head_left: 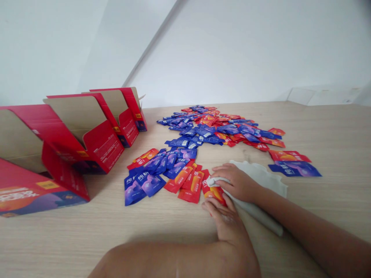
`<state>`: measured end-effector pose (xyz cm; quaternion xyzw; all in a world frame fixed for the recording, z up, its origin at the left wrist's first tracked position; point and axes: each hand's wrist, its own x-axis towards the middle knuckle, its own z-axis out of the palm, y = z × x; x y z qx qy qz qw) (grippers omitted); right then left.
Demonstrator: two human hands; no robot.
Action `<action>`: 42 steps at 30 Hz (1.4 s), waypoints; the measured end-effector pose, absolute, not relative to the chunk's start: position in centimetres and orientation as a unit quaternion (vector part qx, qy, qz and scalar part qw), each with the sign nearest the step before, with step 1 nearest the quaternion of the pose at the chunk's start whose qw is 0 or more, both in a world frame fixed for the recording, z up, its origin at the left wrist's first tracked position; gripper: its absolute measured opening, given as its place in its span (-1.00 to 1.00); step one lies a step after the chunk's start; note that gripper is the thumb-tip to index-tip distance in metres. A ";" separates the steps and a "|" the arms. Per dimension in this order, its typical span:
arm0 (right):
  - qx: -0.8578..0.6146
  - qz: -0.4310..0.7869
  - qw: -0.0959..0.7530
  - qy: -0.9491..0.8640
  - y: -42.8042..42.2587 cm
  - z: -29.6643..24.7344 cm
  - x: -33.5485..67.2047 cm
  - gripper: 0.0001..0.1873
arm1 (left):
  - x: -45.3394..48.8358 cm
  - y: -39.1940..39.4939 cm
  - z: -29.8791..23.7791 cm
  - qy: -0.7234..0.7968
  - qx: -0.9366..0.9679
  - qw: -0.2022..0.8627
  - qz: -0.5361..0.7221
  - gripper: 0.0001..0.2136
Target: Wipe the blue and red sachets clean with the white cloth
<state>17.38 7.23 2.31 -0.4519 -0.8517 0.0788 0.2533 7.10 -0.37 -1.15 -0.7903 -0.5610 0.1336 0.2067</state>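
Note:
A red sachet [216, 195] with an orange fruit print lies flat on the table in front of me. My left hand [224, 214] grips its near end, with the fingers over it and the thumb on the right side. Bunched in my right hand [234, 181] is part of a white cloth [262, 177], pressed against the sachet's upper part. The rest of the cloth spreads over the table under my right wrist. Just left of my hands, several red sachets [191, 187] and blue sachets [150, 181] lie overlapping.
A large heap of blue and red sachets [205, 131] spreads across the far middle. One blue sachet [295, 168] and a red one [290, 156] lie at the right. Several red cardboard boxes [101, 148] with open flaps line the left side. A white wall [246, 54] rises behind the table.

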 end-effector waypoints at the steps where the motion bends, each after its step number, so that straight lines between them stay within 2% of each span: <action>1: -0.457 0.077 0.254 -0.849 7.5 2.2 17.7 -0.75 | 7.2 -0.3 -1.5 -0.562 -0.790 0.209 0.128 -0.55; 8: -0.425 0.068 0.289 -0.855 5.8 3.2 16.6 -0.74 | 7.2 -0.2 -1.2 -0.566 -0.786 0.206 0.140 -0.57; 14: -0.429 0.098 0.248 -0.863 5.6 3.0 15.6 -0.76 | 6.9 -0.6 0.8 -0.542 -0.793 0.201 0.194 -0.57; 21: -0.491 0.081 0.274 -0.823 7.4 1.9 17.6 -0.76 | 7.0 -0.9 0.8 -0.540 -0.796 0.210 0.172 -0.54; 27: -0.458 0.060 0.294 -0.837 6.1 2.8 16.8 -0.74 | 7.1 -0.7 0.8 -0.544 -0.796 0.189 0.185 -0.54; 33: -0.430 0.085 0.257 -0.862 6.1 2.6 16.2 -0.74 | 7.0 -0.7 1.3 -0.552 -0.802 0.153 0.168 -0.58; 42: -0.501 0.030 0.279 -0.819 7.0 2.3 17.6 -0.74 | 6.9 -0.9 1.0 -0.564 -0.800 0.166 0.122 -0.52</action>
